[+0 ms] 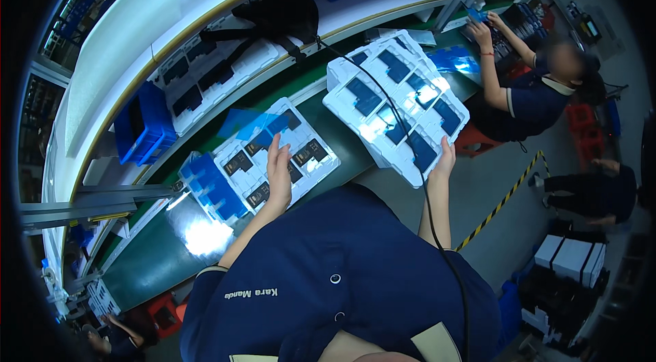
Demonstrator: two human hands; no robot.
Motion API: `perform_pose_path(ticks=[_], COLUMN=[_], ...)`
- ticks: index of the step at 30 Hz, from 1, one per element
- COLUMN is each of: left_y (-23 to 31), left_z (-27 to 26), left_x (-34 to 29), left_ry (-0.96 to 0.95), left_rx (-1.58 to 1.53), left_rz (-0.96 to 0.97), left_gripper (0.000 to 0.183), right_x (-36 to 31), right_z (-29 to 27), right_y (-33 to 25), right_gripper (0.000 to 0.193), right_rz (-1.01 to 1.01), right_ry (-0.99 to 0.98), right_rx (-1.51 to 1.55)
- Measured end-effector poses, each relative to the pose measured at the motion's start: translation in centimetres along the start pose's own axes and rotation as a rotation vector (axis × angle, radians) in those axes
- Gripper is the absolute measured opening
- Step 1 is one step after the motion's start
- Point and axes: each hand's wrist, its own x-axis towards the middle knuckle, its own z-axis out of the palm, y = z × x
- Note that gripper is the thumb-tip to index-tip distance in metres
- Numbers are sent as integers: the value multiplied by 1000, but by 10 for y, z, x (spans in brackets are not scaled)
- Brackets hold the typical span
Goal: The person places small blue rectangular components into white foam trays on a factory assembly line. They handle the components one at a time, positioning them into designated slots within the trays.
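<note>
My left hand (279, 174) is open, fingers stretched out, over the right part of a white molded tray (321, 174) on the green bench. That tray carries several flat black rectangular pieces (239, 162) with printed faces; their exact kind I cannot tell. Blue translucent film (256, 124) lies over its far end. My right hand (443, 160) grips the near right edge of another white molded tray (372, 131), which sits tilted atop a stack and overhangs the bench edge. Flat dark rectangular pieces (363, 95) fill its pockets, some of them glaring. A black cable crosses in front of this tray.
Blue film sheets (212, 188) lie left of the near tray. Beyond are a blue bin (145, 123), another loaded white tray (205, 82) and a black bag (283, 14) by the shelf. A co-worker (529, 89) sits at the right, handling something blue.
</note>
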Motion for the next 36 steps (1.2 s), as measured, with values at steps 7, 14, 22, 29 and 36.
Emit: perform_pose_path(ticks=[7,14,22,29,36], left_y=[-19,-30,-32,-37,-40], left_z=[24,39,43,58,67], left_x=[-1,9,23,24,18], left_ry=[198,291,264,215,274], left_rx=[-24,-65,-37,-27,-61], left_rz=[-95,-90,-78,-133,-134], left_gripper=[50,50,53,53,55], right_x=[23,36,20,13,9], right_z=[22,31,34,32,29], right_y=[22,39,14,26,24], right_gripper=[67,69,74,74,73], right_rz=[-266,-354,-273,-326,-364], right_ry=[-16,229,108,130,155], right_rx=[-225,-470,-702,-727,-940])
